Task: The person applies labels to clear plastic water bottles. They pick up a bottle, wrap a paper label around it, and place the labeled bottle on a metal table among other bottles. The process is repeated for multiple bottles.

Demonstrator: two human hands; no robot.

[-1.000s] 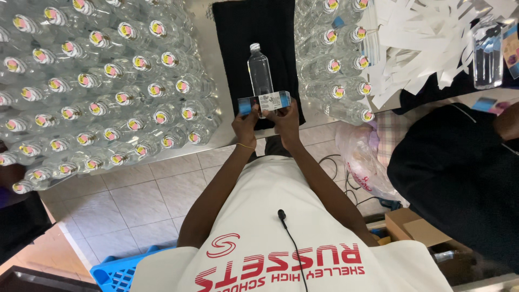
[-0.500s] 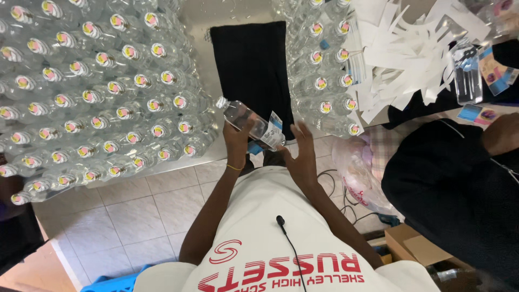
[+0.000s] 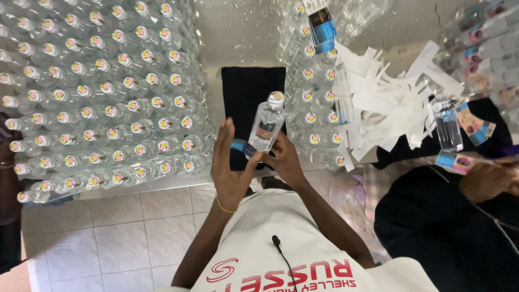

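I hold a small clear plastic bottle (image 3: 266, 123) upright over the near end of a black cloth (image 3: 246, 86). My right hand (image 3: 285, 160) grips the bottle's lower part from the right. The fingers of my left hand (image 3: 229, 168) are stretched out flat. Its palm and thumb press against a blue label (image 3: 240, 145) that wraps the bottle's lower left side. The bottle's cap (image 3: 276, 97) points away from me.
Dense rows of capped clear bottles (image 3: 102, 97) cover the metal table on the left, with more bottles (image 3: 316, 92) right of the cloth. A heap of white paper strips (image 3: 389, 103) lies further right. Another person in black (image 3: 432, 227) handles a labelled bottle (image 3: 447, 127). Tiled floor below.
The bottle went from lying on the cloth to tilted in my left hand, then upright. My right hand has closed on its base, and my left hand has flattened against the label.
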